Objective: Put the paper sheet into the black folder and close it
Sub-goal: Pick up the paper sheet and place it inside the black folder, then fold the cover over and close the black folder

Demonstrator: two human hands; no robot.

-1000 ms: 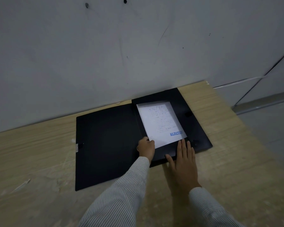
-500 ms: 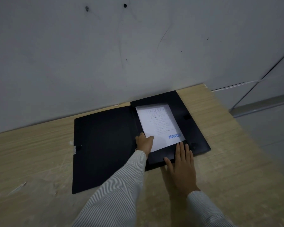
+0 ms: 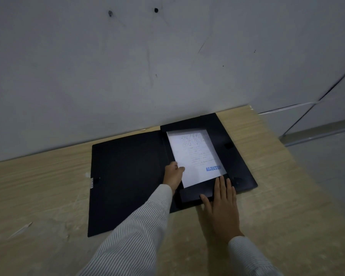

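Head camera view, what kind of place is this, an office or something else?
Probably a bare office or workroom, though that is a guess. A plain wooden table stands against a scuffed grey wall, and the only things on it are a black folder and a paper sheet stamped REJECTED.

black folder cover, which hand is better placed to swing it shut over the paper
Left, probably. The left hand sits at the paper sheet's left edge, right beside the open cover of the black folder. The right hand lies flat on the near flap, farther from it.
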